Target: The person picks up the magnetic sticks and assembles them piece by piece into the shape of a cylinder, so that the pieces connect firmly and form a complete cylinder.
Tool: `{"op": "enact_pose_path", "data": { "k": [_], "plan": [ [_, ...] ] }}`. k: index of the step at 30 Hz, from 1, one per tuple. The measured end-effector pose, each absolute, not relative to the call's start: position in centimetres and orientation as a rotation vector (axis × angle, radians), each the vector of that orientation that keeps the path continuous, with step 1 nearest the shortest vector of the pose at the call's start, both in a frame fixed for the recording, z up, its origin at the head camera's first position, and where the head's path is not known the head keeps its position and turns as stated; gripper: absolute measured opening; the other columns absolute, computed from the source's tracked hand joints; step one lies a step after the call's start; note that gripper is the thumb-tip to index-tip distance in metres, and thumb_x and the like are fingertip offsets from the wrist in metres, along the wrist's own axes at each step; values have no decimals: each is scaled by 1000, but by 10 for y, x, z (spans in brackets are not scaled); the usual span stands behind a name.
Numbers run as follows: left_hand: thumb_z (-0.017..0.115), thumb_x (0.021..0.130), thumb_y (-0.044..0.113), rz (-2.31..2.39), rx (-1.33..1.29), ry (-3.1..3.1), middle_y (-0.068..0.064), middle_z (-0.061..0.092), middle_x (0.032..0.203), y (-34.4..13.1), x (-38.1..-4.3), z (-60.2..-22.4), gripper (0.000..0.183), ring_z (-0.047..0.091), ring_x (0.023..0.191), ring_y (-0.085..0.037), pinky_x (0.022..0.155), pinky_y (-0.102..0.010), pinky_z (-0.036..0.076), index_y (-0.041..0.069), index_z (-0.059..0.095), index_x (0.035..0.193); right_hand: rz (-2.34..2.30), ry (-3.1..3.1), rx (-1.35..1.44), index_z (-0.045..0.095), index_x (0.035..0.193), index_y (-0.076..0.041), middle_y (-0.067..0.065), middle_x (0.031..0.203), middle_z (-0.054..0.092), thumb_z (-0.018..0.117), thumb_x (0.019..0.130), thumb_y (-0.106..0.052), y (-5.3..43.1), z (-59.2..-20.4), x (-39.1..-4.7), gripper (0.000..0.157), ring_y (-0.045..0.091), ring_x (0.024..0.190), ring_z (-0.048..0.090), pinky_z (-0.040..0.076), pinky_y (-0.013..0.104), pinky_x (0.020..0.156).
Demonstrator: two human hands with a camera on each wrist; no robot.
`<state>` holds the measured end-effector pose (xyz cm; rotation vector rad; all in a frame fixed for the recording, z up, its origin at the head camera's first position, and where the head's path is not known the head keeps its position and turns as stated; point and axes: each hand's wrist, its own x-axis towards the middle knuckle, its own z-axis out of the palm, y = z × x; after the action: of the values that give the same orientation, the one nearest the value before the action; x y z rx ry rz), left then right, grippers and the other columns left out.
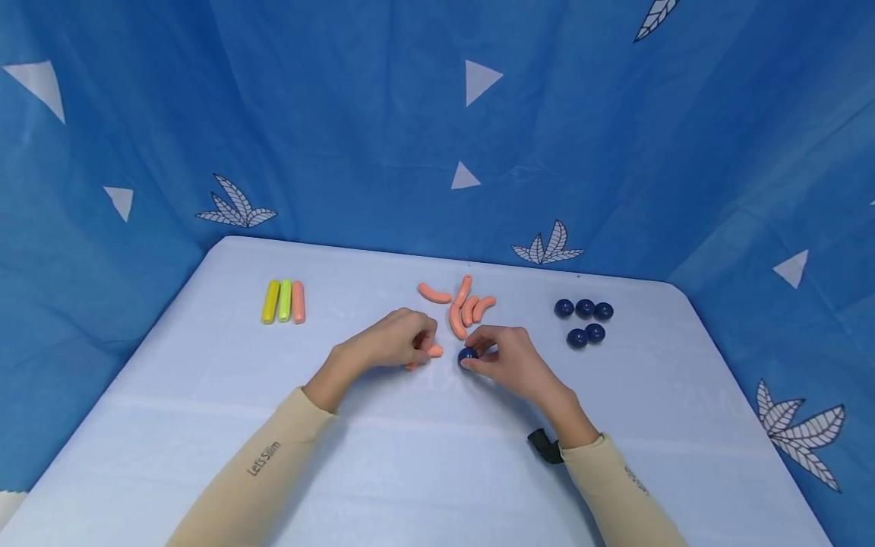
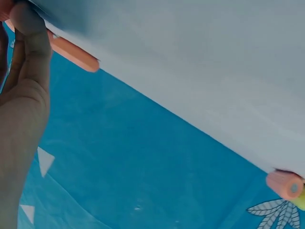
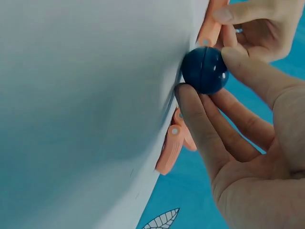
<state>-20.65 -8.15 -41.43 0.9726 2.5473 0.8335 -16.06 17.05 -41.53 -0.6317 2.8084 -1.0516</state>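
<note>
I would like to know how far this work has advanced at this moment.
Apparently done: five orange pieces lie grouped near the middle. In hand: the left hand holds another orange piece; the right hand pinches a blue ball. Perhaps remaining: five more blue balls on the right and three straight sticks on the left, lying apart.

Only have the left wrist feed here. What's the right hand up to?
Observer: The right hand holds a navy ball.

Operator: Any more of those around?

Observer: Five more navy balls, grouped to the right of that hand.

Operator: OK. Lower right corner I get the end of a pink stick and a sliver of a lime stick. Anything past them?

Observer: A yellow stick, leftmost in the row of three in the head view.
</note>
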Motion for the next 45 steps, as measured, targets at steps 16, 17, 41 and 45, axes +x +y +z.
{"op": "enact_pose_path", "data": {
  "k": [16,17,41,45],
  "plan": [
    [78,98,23,841,1025,2522,2,63,57,-67,-195,-418,18,60,58,-10,63,-26,43,16,61,94,-1159,2704,-720,76,119,-8,2,112,77,82,93,-13,165,-420,-159,27,17,103,73,62,31,88],
    [77,98,24,831,1016,2520,2,64,58,-67,-195,-418,17,60,58,-10,62,-26,43,16,62,99,-1173,2693,-729,76,119,-8,2,113,77,82,93,-13,164,-420,-159,27,17,104,73,62,32,89],
    [84,91,19,731,846,2491,1,59,67,-107,-213,-407,20,54,63,-12,65,-29,42,16,66,81,-622,2993,-926,71,133,-9,10,142,65,76,98,-15,157,-427,-154,36,27,135,59,50,46,112],
    [84,90,20,733,831,2487,1,58,67,-105,-213,-407,21,54,64,-13,66,-29,42,16,66,81,-682,3069,-814,76,118,-9,6,123,73,77,96,-11,157,-423,-156,21,24,116,67,57,43,99]
  ]
}}
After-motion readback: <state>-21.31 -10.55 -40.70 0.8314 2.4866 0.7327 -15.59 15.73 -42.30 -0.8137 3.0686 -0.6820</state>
